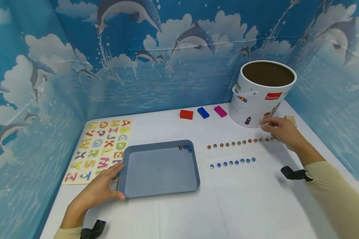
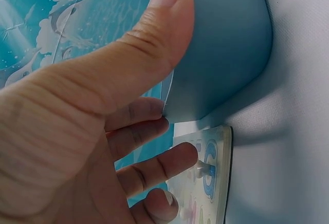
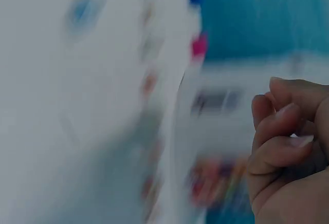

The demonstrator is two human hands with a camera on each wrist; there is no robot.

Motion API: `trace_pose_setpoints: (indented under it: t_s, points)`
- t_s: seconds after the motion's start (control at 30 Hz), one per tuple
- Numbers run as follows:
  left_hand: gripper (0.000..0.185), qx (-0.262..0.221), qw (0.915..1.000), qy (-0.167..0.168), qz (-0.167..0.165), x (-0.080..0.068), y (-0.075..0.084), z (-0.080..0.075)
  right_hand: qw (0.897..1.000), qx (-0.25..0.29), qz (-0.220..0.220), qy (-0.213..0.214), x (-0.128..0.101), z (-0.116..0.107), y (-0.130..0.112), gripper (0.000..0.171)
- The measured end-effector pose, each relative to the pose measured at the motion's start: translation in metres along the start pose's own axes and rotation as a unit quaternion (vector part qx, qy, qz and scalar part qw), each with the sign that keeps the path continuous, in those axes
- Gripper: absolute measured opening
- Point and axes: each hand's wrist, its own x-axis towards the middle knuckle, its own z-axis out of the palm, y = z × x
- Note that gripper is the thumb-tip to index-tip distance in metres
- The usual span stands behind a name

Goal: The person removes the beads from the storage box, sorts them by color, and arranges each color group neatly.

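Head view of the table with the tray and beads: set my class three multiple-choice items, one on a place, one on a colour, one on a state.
1. Where in the tray do the beads lie? A near left corner; B far right corner; C centre.
2. What colour is the middle block of the three beside the bucket? A blue; B green; C yellow.
3. What is the left hand doing? A lying flat on the letter puzzle; B gripping the tray's edge; C raised off the table.
Answers: 1 B, they cluster against the far right corner; 2 A, it lies between the red block and the pink block; 3 B, the thumb lies over the rim, fingers beneath.
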Motion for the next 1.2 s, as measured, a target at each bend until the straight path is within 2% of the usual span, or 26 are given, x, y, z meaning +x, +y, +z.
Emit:
trace_pose_setpoints:
  t_s: [0.07, 0.13, 0.17, 0.27, 0.33, 0.37, 0.43, 0.53, 0.6, 0.77, 0.83, 0.93, 1.1, 1.2]
  points:
    - [0.118, -0.002, 1.0, 0.001, 0.001, 0.0, -0.001, 0.0, 0.997, 0.068, -0.017, -0.019, -0.002, 0.024, -0.04, 0.051]
    - [0.117, -0.003, 1.0, 0.004, 0.001, -0.001, -0.002, 0.0, 0.985, 0.159, -0.017, -0.06, -0.005, 0.055, -0.078, 0.044]
    - [0.117, -0.004, 1.0, 0.004, 0.003, 0.0, -0.002, 0.001, 0.975, 0.206, -0.009, -0.088, -0.007, 0.072, -0.094, 0.041]
    - [0.118, -0.007, 1.0, 0.004, 0.005, 0.0, -0.003, 0.001, 0.933, 0.32, 0.031, -0.161, -0.019, 0.125, -0.132, 0.038]
    - [0.118, -0.007, 0.9999, 0.002, 0.007, 0.0, -0.002, 0.001, 0.914, 0.356, 0.055, -0.188, -0.028, 0.156, -0.149, 0.042]
    - [0.118, -0.006, 0.9999, 0.001, 0.008, 0.0, -0.002, 0.001, 0.907, 0.367, 0.063, -0.194, -0.033, 0.171, -0.155, 0.046]
    - [0.118, -0.003, 1.0, 0.002, 0.008, 0.0, -0.002, 0.001, 0.904, 0.375, 0.074, -0.192, -0.039, 0.196, -0.165, 0.053]
    - [0.117, 0.002, 0.9999, 0.005, 0.01, -0.001, -0.002, 0.0, 0.908, 0.375, 0.085, -0.164, -0.041, 0.227, -0.173, 0.058]
    - [0.117, 0.001, 0.9999, 0.007, 0.008, -0.001, -0.003, 0.0, 0.916, 0.366, 0.084, -0.142, -0.038, 0.241, -0.177, 0.057]
    - [0.118, -0.013, 0.9999, 0.002, 0.005, 0.0, -0.003, 0.002, 0.947, 0.287, 0.079, -0.12, -0.03, 0.257, -0.181, 0.042]
    - [0.117, -0.016, 0.9999, 0.0, 0.004, 0.0, -0.002, 0.002, 0.955, 0.258, 0.08, -0.123, -0.026, 0.261, -0.181, 0.031]
    - [0.117, -0.01, 0.9999, 0.004, 0.002, -0.001, -0.002, 0.001, 0.957, 0.251, 0.072, -0.128, -0.022, 0.264, -0.182, 0.017]
    - [0.117, -0.007, 0.9999, 0.012, 0.005, -0.002, -0.003, 0.001, 0.959, 0.243, 0.051, -0.134, -0.017, 0.27, -0.187, 0.02]
    - [0.117, -0.009, 0.9999, 0.013, 0.006, -0.001, -0.003, 0.001, 0.963, 0.227, 0.048, -0.138, -0.015, 0.271, -0.188, 0.011]
